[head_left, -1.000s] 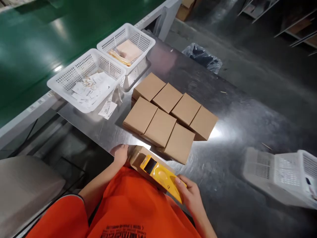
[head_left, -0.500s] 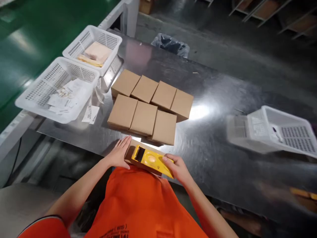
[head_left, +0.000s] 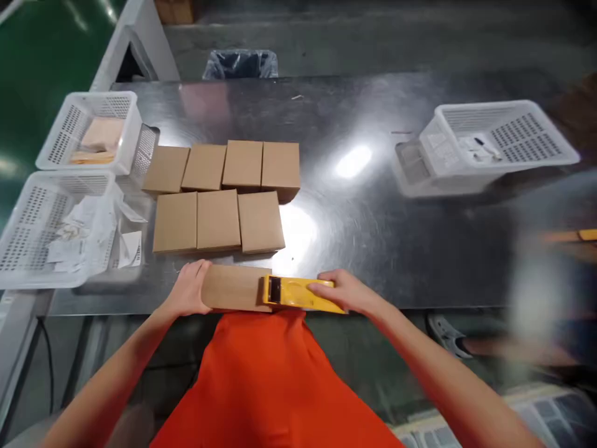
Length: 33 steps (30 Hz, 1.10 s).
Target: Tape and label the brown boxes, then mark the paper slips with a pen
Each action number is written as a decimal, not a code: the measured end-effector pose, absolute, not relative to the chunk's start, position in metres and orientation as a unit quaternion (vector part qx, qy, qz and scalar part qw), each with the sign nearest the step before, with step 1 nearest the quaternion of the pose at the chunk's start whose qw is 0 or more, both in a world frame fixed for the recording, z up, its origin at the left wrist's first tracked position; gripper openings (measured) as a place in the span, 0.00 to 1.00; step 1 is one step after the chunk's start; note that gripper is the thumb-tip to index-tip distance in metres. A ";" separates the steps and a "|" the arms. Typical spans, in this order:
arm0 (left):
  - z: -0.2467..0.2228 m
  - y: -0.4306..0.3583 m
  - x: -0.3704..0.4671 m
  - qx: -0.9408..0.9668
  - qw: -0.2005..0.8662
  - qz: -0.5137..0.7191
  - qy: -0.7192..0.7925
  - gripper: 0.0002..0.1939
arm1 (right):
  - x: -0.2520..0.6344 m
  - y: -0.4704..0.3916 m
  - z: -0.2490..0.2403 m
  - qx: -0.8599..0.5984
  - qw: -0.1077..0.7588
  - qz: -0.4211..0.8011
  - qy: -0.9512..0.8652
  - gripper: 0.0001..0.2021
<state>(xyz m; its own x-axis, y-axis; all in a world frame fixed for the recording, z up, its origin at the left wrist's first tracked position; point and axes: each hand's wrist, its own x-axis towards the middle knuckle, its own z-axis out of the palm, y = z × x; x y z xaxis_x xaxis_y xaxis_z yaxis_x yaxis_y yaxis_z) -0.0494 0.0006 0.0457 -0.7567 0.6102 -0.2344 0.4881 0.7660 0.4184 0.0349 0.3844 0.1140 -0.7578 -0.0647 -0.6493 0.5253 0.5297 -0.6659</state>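
Note:
A closed brown cardboard box (head_left: 237, 287) lies at the table's near edge, against my orange top. My left hand (head_left: 189, 289) grips its left end, fingers on the far side and thumb on the near side. My right hand (head_left: 342, 290) is closed around the right end of a yellow tape dispenser (head_left: 298, 291). The dispenser's black-and-yellow head rests over the right end of the box. Whether tape has been laid on the box I cannot tell. Just beyond stand several more cardboard boxes (head_left: 217, 218) in two rows.
At left, a white basket (head_left: 109, 186) holds paper slips, and another white basket (head_left: 133, 112) behind it holds tan packets. A white basket (head_left: 448, 158) stands on the metal table (head_left: 354, 242) at right. Beyond the table is a lined bin (head_left: 240, 65). Another person's foot (head_left: 448, 336) shows below right.
My view has swung to the right and levelled. The tape dispenser has moved from along the box top to its right end, and my left hand now clasps the left end.

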 end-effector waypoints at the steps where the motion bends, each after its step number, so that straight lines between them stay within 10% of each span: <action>1: 0.046 0.000 -0.050 0.303 0.183 0.154 0.922 0.53 | 0.046 0.407 0.106 0.163 0.321 -0.473 0.804 0.22; 11: 0.069 0.043 -0.035 0.376 0.121 -0.063 0.917 0.60 | 0.039 0.393 0.051 0.102 0.286 -0.325 0.895 0.19; 22: 0.048 0.143 -0.014 0.436 0.137 0.034 0.889 0.47 | 0.000 0.356 0.096 0.152 0.293 -0.210 0.920 0.28; 30: 0.140 0.162 0.018 0.483 0.102 0.234 0.838 0.54 | 0.041 0.407 0.128 0.246 0.226 -0.092 0.938 0.18; 33: 0.147 0.191 0.018 0.566 0.040 0.285 0.773 0.55 | 0.082 0.467 0.145 0.376 0.143 -0.057 0.914 0.29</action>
<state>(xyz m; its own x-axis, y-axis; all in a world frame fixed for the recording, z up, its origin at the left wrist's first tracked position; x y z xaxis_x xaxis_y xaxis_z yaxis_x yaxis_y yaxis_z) 0.0180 0.1907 0.1474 -0.3570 0.8972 0.2600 0.8511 0.1978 0.4863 0.0821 0.4672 0.1450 -0.6764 0.6706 -0.3045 0.7035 0.7107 0.0026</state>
